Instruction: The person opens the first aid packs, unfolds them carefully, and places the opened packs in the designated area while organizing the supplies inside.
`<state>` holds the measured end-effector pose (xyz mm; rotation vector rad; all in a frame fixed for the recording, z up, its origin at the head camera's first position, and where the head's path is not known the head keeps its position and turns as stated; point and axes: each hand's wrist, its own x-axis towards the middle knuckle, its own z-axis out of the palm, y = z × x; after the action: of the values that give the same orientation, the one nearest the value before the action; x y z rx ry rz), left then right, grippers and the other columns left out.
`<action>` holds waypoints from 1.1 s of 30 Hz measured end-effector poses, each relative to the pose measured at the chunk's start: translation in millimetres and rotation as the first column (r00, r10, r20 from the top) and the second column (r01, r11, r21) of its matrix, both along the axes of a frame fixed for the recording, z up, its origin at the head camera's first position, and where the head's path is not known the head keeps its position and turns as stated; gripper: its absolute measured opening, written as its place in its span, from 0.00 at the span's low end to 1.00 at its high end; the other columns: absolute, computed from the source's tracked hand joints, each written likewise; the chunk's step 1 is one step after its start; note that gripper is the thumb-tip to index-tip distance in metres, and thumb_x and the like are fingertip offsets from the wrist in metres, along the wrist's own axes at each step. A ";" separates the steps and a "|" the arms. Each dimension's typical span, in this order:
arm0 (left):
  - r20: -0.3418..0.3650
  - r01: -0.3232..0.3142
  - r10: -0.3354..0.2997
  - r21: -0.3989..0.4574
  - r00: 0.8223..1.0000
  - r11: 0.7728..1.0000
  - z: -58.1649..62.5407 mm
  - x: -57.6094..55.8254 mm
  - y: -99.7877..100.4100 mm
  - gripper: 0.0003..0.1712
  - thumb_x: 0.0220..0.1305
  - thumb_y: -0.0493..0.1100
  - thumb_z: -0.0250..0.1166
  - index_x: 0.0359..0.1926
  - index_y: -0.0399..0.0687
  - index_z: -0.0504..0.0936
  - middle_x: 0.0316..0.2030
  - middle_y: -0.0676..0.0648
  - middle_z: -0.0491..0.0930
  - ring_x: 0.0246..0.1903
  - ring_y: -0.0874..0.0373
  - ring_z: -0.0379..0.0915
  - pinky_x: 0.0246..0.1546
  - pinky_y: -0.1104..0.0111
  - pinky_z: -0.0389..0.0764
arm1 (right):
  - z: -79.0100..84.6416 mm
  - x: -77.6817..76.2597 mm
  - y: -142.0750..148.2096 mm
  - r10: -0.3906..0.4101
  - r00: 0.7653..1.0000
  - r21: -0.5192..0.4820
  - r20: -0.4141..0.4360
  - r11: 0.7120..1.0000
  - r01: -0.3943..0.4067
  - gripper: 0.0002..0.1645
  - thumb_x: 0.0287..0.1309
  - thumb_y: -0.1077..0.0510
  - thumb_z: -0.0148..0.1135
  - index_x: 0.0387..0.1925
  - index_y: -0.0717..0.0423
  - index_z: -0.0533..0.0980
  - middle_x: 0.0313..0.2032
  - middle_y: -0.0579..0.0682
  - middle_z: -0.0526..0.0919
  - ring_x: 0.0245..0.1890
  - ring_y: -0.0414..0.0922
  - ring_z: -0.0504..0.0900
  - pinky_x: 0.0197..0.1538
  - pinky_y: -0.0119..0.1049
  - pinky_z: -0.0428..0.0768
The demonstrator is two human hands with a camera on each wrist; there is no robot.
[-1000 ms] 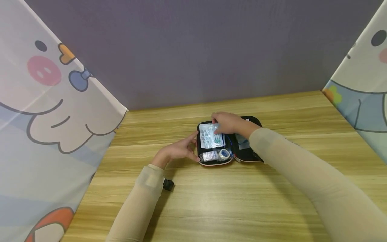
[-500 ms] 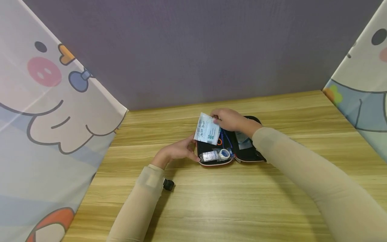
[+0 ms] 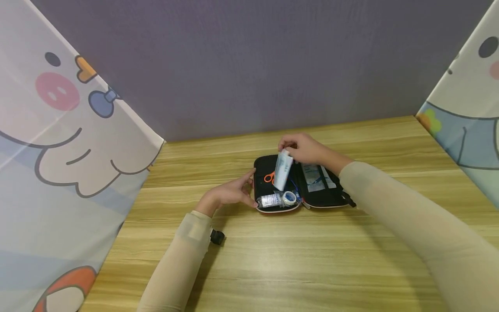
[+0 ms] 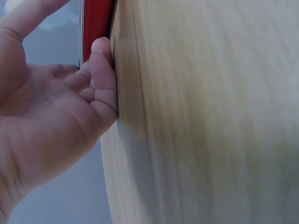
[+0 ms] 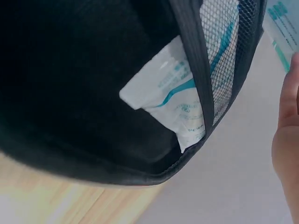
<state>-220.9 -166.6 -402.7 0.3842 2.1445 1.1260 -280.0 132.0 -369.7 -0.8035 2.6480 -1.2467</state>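
Wooden worktop: right fingers pinched the packet (top end only); left fingers, apart, touched the case. A slack pinch risked a drop.

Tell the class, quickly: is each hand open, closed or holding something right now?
Left hand: open, touching the case.
Right hand: closed, holding a packet.

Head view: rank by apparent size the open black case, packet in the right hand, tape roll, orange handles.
1. Open black case
2. Packet in the right hand
Unranked: tape roll and orange handles; they look close, and the packet partly hides the handles.
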 end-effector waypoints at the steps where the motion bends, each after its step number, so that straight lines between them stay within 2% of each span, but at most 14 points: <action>1: 0.000 -0.003 0.003 -0.004 1.000 1.000 0.0 -0.1 -0.1 0.75 0.56 0.38 0.81 0.88 0.65 0.36 0.71 0.42 0.65 0.53 0.51 0.75 0.58 0.63 0.76 | 1.2 1.8 1.6 -0.006 0.999 -0.025 0.031 1.000 0.007 0.14 0.78 0.61 0.51 0.51 0.59 0.83 0.46 0.61 0.88 0.28 0.46 0.81 0.32 0.41 0.84; 4: 0.002 -0.005 0.005 -0.011 1.000 1.000 0.2 0.0 -0.2 0.74 0.56 0.39 0.81 0.87 0.66 0.36 0.71 0.43 0.65 0.53 0.51 0.75 0.59 0.62 0.76 | 5.1 6.7 5.9 -0.007 0.997 -0.066 0.078 0.998 0.012 0.19 0.81 0.57 0.49 0.53 0.63 0.84 0.46 0.63 0.88 0.32 0.46 0.83 0.36 0.44 0.87; 6: 0.001 -0.002 0.002 -0.011 1.000 1.000 0.7 0.2 -0.4 0.74 0.56 0.38 0.81 0.87 0.66 0.36 0.71 0.43 0.65 0.53 0.51 0.75 0.59 0.62 0.76 | 7.4 9.8 8.1 0.011 0.997 -0.050 0.079 0.999 -0.007 0.21 0.81 0.53 0.52 0.56 0.64 0.83 0.44 0.63 0.88 0.33 0.46 0.84 0.38 0.44 0.87; 10: -0.006 0.001 -0.001 -0.011 1.000 1.000 1.8 0.7 -1.0 0.74 0.56 0.39 0.81 0.88 0.65 0.36 0.70 0.43 0.65 0.54 0.51 0.74 0.59 0.62 0.76 | 7.4 14.6 12.1 0.061 0.991 0.045 0.121 0.997 -0.067 0.27 0.76 0.47 0.62 0.66 0.60 0.78 0.56 0.60 0.85 0.38 0.46 0.85 0.41 0.42 0.87; 13: -0.009 0.000 0.000 -0.012 1.000 1.000 1.6 0.6 -1.2 0.74 0.56 0.39 0.81 0.88 0.65 0.37 0.70 0.43 0.65 0.54 0.51 0.75 0.60 0.62 0.76 | 6.0 18.2 14.4 0.093 0.978 0.070 0.185 0.992 -0.107 0.34 0.71 0.50 0.69 0.72 0.57 0.72 0.60 0.61 0.81 0.38 0.48 0.86 0.41 0.44 0.88; 16: -0.001 0.002 -0.002 -0.011 1.000 1.000 1.0 0.0 -1.1 0.75 0.56 0.39 0.81 0.87 0.66 0.36 0.71 0.43 0.65 0.55 0.50 0.76 0.61 0.61 0.76 | 7.6 22.3 18.7 0.094 0.978 0.053 0.187 0.993 -0.105 0.38 0.68 0.56 0.71 0.75 0.56 0.69 0.57 0.62 0.82 0.39 0.49 0.86 0.39 0.44 0.88; 20: 0.006 0.008 -0.008 -0.006 1.000 1.000 0.4 -1.2 -0.5 0.75 0.57 0.39 0.81 0.87 0.68 0.35 0.71 0.43 0.64 0.55 0.50 0.76 0.61 0.59 0.76 | 20.5 26.9 31.6 0.032 0.988 -0.010 0.149 0.999 -0.031 0.41 0.67 0.58 0.72 0.78 0.54 0.67 0.56 0.63 0.85 0.42 0.48 0.87 0.39 0.43 0.87; 23: 0.003 0.012 -0.012 -0.003 1.000 1.000 0.3 -2.0 -0.5 0.75 0.58 0.39 0.81 0.87 0.68 0.34 0.72 0.43 0.64 0.55 0.50 0.75 0.62 0.59 0.76 | 34.6 27.6 48.3 -0.050 0.989 -0.056 0.139 0.997 0.058 0.38 0.68 0.58 0.72 0.76 0.54 0.70 0.54 0.63 0.87 0.39 0.46 0.87 0.36 0.40 0.85; 28: 0.009 0.015 -0.015 0.008 1.000 1.000 0.0 -2.4 -0.9 0.75 0.58 0.38 0.81 0.87 0.67 0.34 0.72 0.43 0.64 0.53 0.51 0.76 0.61 0.60 0.76 | 48.2 25.5 87.5 -0.199 0.971 -0.058 0.131 0.976 0.208 0.31 0.70 0.56 0.70 0.71 0.52 0.75 0.55 0.61 0.88 0.36 0.43 0.86 0.34 0.37 0.85; 33: 0.015 0.007 -0.007 0.017 1.000 1.000 -1.0 -1.9 -1.4 0.75 0.58 0.37 0.80 0.87 0.66 0.34 0.71 0.42 0.65 0.53 0.51 0.76 0.61 0.60 0.76 | 43.8 22.4 127.0 -0.290 0.948 0.003 0.132 0.956 0.292 0.33 0.73 0.52 0.68 0.74 0.52 0.72 0.57 0.55 0.88 0.38 0.40 0.87 0.38 0.37 0.86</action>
<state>-222.8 -168.1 -403.7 0.3897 2.1202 1.1404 -257.6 259.0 -325.8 -0.3232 2.7213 -1.3334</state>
